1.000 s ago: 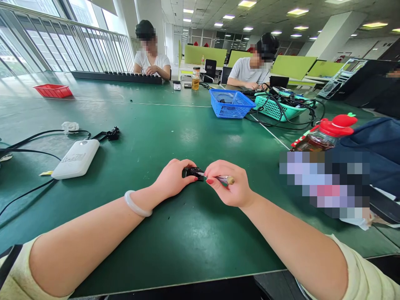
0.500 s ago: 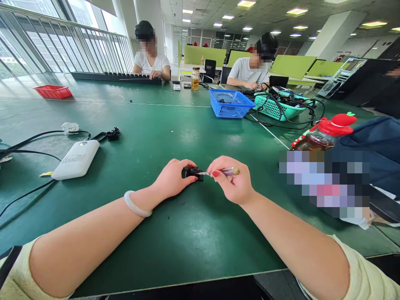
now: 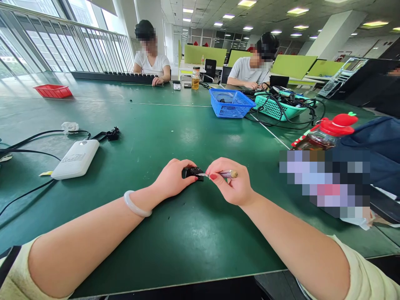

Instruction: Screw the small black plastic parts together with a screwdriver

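Observation:
My left hand (image 3: pixel 175 178) is closed around a small black part (image 3: pixel 193 171), holding it low over the green table (image 3: pixel 187 246). Its thumb lies along the near side, and fingers cover part of it, so I cannot tell its exact kind. In my right hand (image 3: pixel 234 183) is a slim pen-shaped tool (image 3: pixel 230 173) with a brass-coloured rear end. A thin metal tip points left and meets the right end of the black part. The thumb and fingers pinch the tool near that tip.
To the left lie a white power bank (image 3: pixel 76 159), black cables and a small black clip-like piece (image 3: pixel 112 133). Farther back are a red tray (image 3: pixel 53 91), a blue basket (image 3: pixel 231 109) and a green basket (image 3: pixel 278 111) of cables. A red-lidded bottle (image 3: pixel 321 135) stands right. Two people sit opposite.
The right hand and tool have shifted very slightly left, the tip reaching farther over the black part. My left hand stays in place. A person opposite has moved a hand slightly.

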